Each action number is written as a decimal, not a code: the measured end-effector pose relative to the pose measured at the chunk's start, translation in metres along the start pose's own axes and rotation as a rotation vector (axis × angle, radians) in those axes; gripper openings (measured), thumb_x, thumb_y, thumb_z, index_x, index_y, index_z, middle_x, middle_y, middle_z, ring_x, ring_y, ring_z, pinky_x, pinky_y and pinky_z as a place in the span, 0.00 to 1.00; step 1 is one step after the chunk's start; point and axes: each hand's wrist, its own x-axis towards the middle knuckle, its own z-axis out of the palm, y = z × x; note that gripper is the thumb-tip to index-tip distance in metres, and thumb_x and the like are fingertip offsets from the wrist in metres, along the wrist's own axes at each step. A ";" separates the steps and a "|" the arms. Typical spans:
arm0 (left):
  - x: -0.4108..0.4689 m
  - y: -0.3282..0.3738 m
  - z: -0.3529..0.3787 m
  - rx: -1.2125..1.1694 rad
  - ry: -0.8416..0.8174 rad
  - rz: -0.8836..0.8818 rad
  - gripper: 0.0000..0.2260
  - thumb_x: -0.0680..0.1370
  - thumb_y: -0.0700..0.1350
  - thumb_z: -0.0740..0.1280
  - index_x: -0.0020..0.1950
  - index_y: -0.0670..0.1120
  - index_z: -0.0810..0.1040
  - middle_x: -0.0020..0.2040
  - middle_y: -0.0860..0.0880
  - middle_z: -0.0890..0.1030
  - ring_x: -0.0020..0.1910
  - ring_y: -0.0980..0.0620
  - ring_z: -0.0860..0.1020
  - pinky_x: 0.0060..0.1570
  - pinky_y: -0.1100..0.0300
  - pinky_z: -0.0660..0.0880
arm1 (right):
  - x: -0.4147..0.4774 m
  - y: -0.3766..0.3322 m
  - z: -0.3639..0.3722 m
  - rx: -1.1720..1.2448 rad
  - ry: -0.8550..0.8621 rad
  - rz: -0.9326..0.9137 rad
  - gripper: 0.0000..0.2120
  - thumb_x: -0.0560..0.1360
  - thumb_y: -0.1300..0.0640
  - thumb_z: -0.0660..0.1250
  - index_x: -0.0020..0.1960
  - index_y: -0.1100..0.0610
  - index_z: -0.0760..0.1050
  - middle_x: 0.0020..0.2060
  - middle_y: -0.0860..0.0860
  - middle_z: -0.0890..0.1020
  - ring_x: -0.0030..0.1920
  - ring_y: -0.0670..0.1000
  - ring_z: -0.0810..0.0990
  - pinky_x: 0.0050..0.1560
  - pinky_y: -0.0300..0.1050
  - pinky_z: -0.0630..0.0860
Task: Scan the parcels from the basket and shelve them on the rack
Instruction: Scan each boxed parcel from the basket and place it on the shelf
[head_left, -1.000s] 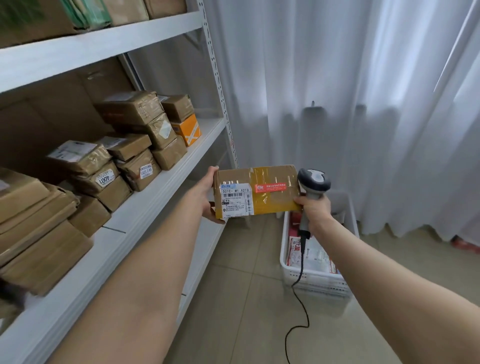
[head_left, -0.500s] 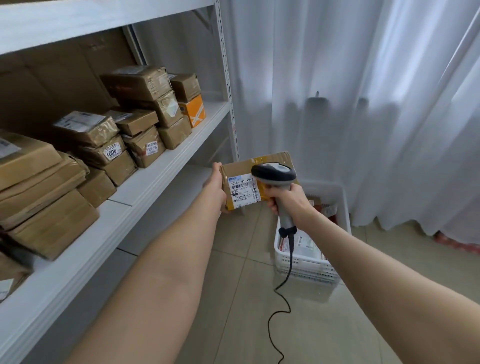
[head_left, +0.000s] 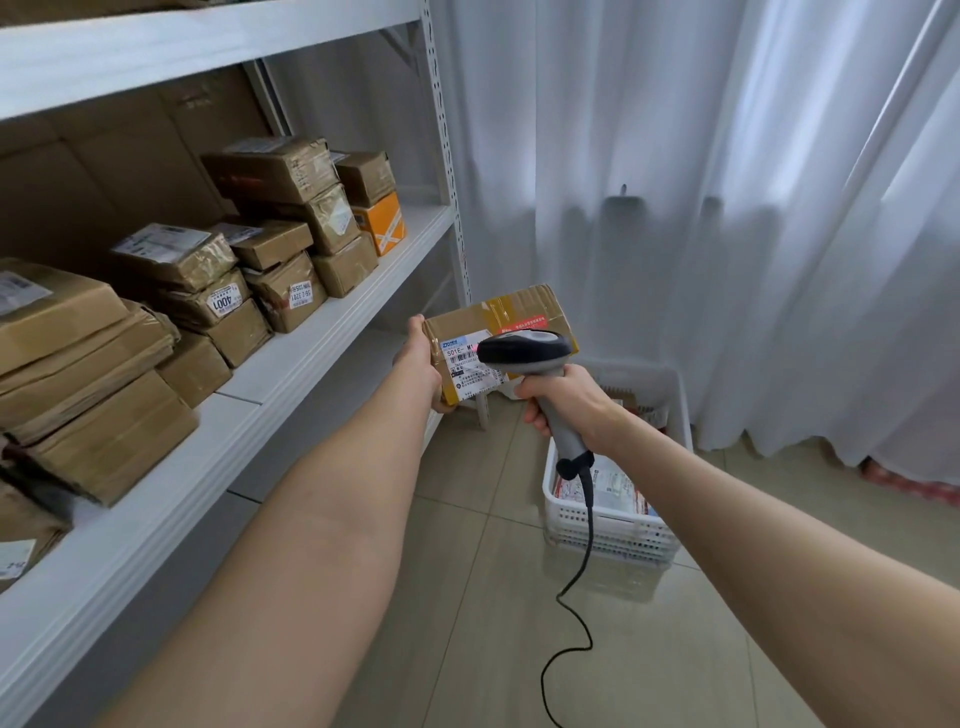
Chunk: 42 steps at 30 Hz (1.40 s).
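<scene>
Now the left hand (head_left: 422, 366) grips the parcel (head_left: 498, 318) at its nine o'clock end; the right hand (head_left: 567, 402), at five o'clock, holds the scanner (head_left: 522, 351).

The left hand (head_left: 418, 366) holds a parcel (head_left: 498, 340) beside the rack (head_left: 332, 332); the right hand (head_left: 563, 400) grips a scanner (head_left: 524, 351) over its label, above the basket (head_left: 613, 535).

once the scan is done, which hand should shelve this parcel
Left, probably. The left hand grips the parcel by the end nearest the rack, so it only has to swing across. The right hand is wrapped round the scanner, on the side away from the rack.
</scene>
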 end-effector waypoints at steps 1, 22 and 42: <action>-0.001 0.001 0.000 0.000 -0.002 0.003 0.32 0.72 0.71 0.53 0.58 0.48 0.78 0.49 0.43 0.84 0.48 0.41 0.81 0.54 0.42 0.73 | -0.002 -0.001 0.000 0.007 -0.002 0.002 0.06 0.74 0.64 0.67 0.38 0.61 0.75 0.25 0.53 0.78 0.23 0.47 0.74 0.26 0.38 0.73; -0.026 0.014 -0.004 -0.068 0.004 0.031 0.32 0.71 0.73 0.53 0.51 0.47 0.78 0.38 0.39 0.84 0.43 0.40 0.82 0.48 0.43 0.76 | -0.022 -0.023 -0.013 -0.046 0.006 -0.018 0.06 0.74 0.62 0.66 0.39 0.61 0.75 0.25 0.52 0.77 0.23 0.47 0.73 0.27 0.37 0.73; -0.088 0.037 -0.026 0.070 0.037 0.027 0.27 0.67 0.70 0.64 0.42 0.45 0.78 0.45 0.41 0.83 0.45 0.41 0.79 0.45 0.47 0.77 | -0.002 -0.031 -0.060 0.352 0.408 -0.050 0.17 0.73 0.59 0.72 0.60 0.59 0.75 0.45 0.51 0.79 0.50 0.55 0.78 0.57 0.54 0.77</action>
